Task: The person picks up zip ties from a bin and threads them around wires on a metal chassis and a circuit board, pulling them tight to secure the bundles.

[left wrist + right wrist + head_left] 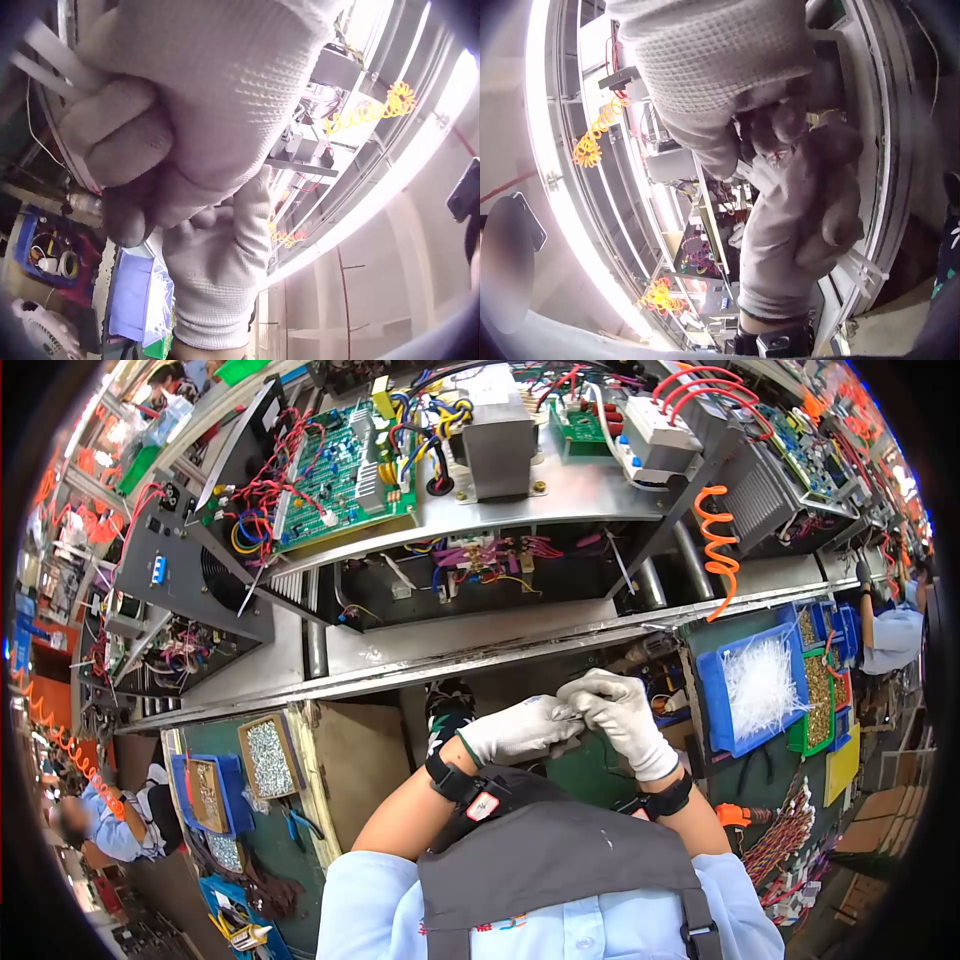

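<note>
Both hands wear whitish knit gloves and meet in front of the apron, below the conveyor edge. My left hand has its lower fingers curled round several thin white plastic strips that look like cable ties; their ends stick out past the glove in both wrist views. The right hand bends its fingers and thumb at the left hand's fingertips. In the right wrist view the right hand's curled fingers overlap the left hand. What lies between the fingertips is mostly hidden, and I cannot tell whether the right hand pinches it.
A blue bin of white strips stands to the right, beside a green bin of small metal parts. Left are a box of screws and pliers. Ahead, an open chassis with circuit boards sits on the conveyor; an orange coiled hose hangs nearby.
</note>
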A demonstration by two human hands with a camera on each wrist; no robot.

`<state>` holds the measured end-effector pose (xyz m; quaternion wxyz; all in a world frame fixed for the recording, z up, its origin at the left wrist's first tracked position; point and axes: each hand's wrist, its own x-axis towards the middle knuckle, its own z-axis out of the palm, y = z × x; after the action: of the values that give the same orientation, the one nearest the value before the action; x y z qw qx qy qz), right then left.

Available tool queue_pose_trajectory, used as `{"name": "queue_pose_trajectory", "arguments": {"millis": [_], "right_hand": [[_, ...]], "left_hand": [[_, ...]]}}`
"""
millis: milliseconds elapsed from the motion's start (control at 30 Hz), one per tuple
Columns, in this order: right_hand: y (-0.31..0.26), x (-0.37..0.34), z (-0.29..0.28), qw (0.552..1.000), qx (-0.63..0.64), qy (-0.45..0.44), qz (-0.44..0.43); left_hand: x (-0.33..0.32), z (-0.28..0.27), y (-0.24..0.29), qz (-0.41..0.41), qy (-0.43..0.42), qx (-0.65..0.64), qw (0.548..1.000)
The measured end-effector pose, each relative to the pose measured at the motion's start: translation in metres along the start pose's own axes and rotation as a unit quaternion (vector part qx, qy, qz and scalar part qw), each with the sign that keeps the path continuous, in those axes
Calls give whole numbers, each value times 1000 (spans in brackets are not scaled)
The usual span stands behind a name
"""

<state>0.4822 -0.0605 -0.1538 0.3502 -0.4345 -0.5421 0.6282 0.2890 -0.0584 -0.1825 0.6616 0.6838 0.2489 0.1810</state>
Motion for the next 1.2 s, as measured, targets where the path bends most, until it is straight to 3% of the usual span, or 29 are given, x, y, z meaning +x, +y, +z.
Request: {"name": "queue_pose_trajectory", "arguments": {"millis": [33,67,100,167,200,267,300,333,367,433,467,500,567,633,667,700,733,767,800,833,900,933,967,1033,1067,1100,1133,1200], "right_hand": [[-2,0,-3,999,18,6,37],[8,2,-13,986,163,37,10],[8,4,-17,974,185,114,-59],[0,16,-35,939,196,267,-91],[-2,23,-31,941,161,283,-90],[-2,38,1,942,92,313,-84],[9,45,25,964,20,220,-147],[26,49,39,977,48,175,-115],[36,54,44,985,74,130,-85],[37,70,30,976,19,213,-34],[37,73,23,976,65,205,16],[39,76,20,983,38,177,-12],[35,83,31,985,92,144,5],[43,96,46,987,136,88,-2],[51,105,53,983,154,71,68],[53,110,54,986,143,27,78],[65,121,55,989,128,13,79],[78,134,54,990,113,-1,82],[81,147,55,989,128,2,78],[81,162,58,987,142,5,74],[87,183,69,971,227,3,74],[93,192,77,951,298,0,79],[103,202,82,926,367,-4,84],[110,205,90,971,235,0,32],[108,207,95,986,167,7,7],[103,201,88,997,-59,-17,-39],[116,203,87,997,70,-14,1],[141,202,87,959,275,-2,63]], "left_hand": [[-2,-4,0,9,-9,5,1000],[-1,-4,-13,114,47,145,982],[-10,-14,-17,-79,58,35,995],[-15,-35,-17,-264,109,202,937],[-14,-41,-16,-348,131,283,884],[0,-25,-7,-164,95,374,908],[12,-12,-3,-68,80,415,904],[23,7,-12,92,134,360,919],[18,-10,2,-87,11,420,903],[6,-28,8,-207,217,366,881],[-6,-35,13,-126,379,357,844],[-13,-44,24,-108,445,332,825],[-17,-54,10,-133,423,258,858],[-17,-61,-5,-216,312,204,903],[-18,-65,-10,-216,312,134,915],[-22,-70,-12,-264,298,106,911],[-31,-75,-39,-188,315,193,910],[-39,-86,-54,-147,303,353,873],[-46,-97,-69,-110,306,507,798],[-53,-109,-95,-243,327,395,823],[-51,-131,-99,-168,521,177,818],[-47,-139,-111,-104,563,124,810],[-44,-144,-121,-111,560,101,815],[-38,-149,-126,-126,552,54,823],[-41,-153,-123,-233,506,50,829],[-40,-152,-117,-252,499,82,825],[-40,-150,-114,-271,490,116,821],[-43,-138,-116,-212,507,198,811]]}}
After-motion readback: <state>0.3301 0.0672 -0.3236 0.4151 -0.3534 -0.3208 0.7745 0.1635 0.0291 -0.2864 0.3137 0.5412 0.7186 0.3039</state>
